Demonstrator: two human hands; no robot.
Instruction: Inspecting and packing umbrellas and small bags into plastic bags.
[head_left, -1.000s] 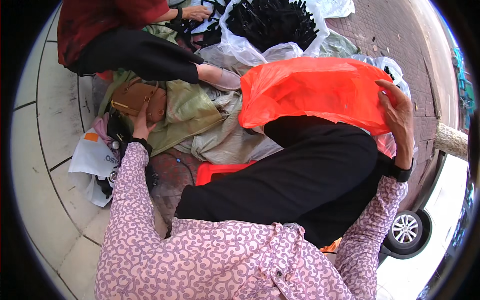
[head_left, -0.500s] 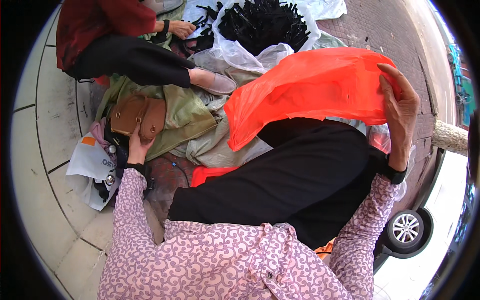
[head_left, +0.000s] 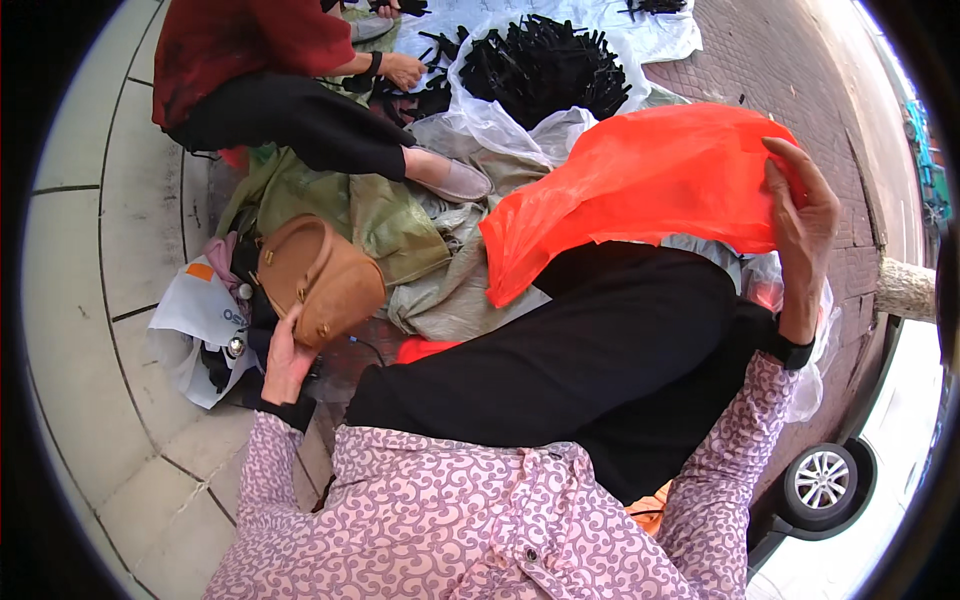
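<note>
My left hand (head_left: 288, 362) grips a small tan handbag (head_left: 345, 290) with a curved top handle, at the near end of the bag. The handbag is tilted and lifted above the olive sheeting. On the other side, my right hand (head_left: 805, 215) pinches the right end of a bright red plastic bag (head_left: 640, 180), fingers curled over its edge. The red bag spreads across above my black-trousered legs, its left corner hanging loose. Beside my left wrist stands a white plastic bag (head_left: 195, 320) with dark things and a bottle in it.
A co-worker (head_left: 230, 60) in a red top sits at the far left, a hand (head_left: 402, 70) by black strips. A translucent sack (head_left: 480, 110) holds a heap of black strips (head_left: 545, 70). Right lie a tree trunk (head_left: 905, 288) and a white car (head_left: 860, 530).
The tan handbag has come up and nearer to me in my left hand, turning so its handle and side show. My right hand still holds the red bag, which has shifted slightly.
</note>
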